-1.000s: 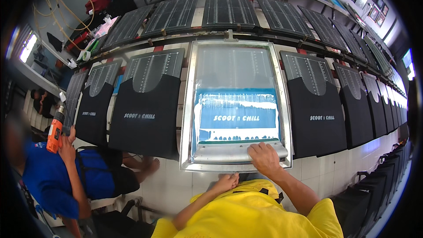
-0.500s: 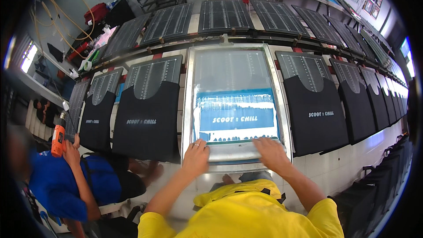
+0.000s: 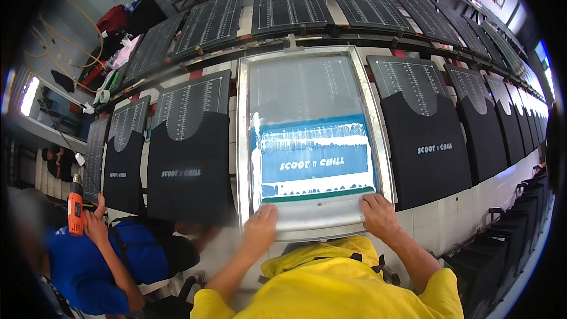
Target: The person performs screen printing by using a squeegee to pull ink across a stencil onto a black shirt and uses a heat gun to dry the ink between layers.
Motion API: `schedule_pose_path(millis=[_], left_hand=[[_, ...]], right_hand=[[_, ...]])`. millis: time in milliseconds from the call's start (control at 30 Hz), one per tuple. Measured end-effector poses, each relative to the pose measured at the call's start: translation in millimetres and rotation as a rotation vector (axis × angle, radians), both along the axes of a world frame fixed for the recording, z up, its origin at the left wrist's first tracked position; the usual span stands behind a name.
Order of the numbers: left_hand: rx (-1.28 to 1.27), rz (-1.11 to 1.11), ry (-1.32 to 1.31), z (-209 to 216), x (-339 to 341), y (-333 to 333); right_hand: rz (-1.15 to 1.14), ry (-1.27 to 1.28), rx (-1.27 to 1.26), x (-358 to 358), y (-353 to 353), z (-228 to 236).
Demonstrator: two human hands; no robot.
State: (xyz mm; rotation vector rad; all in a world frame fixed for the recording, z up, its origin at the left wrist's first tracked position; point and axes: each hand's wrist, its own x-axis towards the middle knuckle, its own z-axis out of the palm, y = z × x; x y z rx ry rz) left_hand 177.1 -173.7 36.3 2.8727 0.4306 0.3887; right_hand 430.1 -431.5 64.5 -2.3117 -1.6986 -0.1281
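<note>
A silver squeegee [image 3: 319, 214] with a green blade lies across the near end of a metal-framed printing screen [image 3: 241, 142]. My left hand [image 3: 260, 226], with a ring on one finger, closes round its left end. My right hand [image 3: 380, 217] is closed round its right end. Just beyond the blade, white ink [image 3: 316, 186] forms a ragged band on the blue mesh [image 3: 313, 175], with more ink streaked farther up and along the sides. White stencil lettering [image 3: 312, 164] shows in the mesh between the ink bands. What lies under the screen is mostly hidden.
Black shirts on boards flank the screen, a near left shirt [image 3: 188, 192] and a right shirt [image 3: 425, 171] among them. Bare ruled boards [image 3: 290, 9] line the far side. At left, a co-worker in a blue shirt [image 3: 88, 269] holds an orange heat gun [image 3: 75, 212].
The squeegee has tipped so that more of its green blade shows, and my hands grip nearer its ends. The view has shifted a little. The co-worker's heat gun sits lower in the picture.
</note>
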Motion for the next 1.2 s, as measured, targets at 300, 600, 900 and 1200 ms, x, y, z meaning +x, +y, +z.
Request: schedule_pose_path(millis=[300, 600, 900, 1200], left_hand=[[-0.02, -0.031, 0.017, 3, 91, 99], [-0.085, 0.009, 0.137, 33, 94, 98], [-0.099, -0.022, 0.114, 29, -5, 5], [-0.078, -0.031, 0.098, 17, 52, 59]], right_hand=[[-0.024, 0.012, -0.052, 89, 88, -11], [-0.035, 0.049, -0.057, 91, 87, 14], [0.016, 0.083, -0.029, -1, 1, 13], [-0.001, 0.029, -0.054, 47, 48, 0]])
